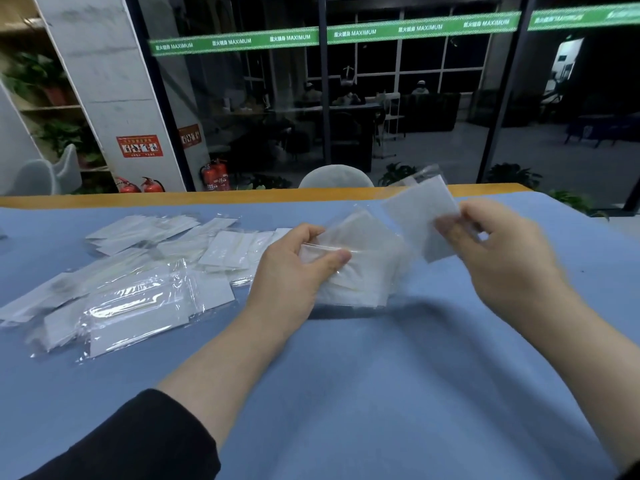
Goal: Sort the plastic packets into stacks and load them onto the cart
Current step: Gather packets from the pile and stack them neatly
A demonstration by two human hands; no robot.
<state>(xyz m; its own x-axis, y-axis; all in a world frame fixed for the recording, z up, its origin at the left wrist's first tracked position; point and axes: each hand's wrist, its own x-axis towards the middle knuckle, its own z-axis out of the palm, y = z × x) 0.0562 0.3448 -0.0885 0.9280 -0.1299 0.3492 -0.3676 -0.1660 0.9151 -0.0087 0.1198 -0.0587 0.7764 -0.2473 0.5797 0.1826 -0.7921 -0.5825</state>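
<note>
My left hand grips a small stack of clear plastic packets with white inserts, thumb on top, just above the blue cloth. To its right, my right hand pinches a single packet by its right edge and holds it raised and tilted, slightly blurred. A loose pile of several similar packets lies spread over the left part of the table. No cart is in view.
A blue cloth covers the table, whose wooden far edge shows. A white chair back stands behind the table. Glass wall, pillar and red fire extinguishers are beyond.
</note>
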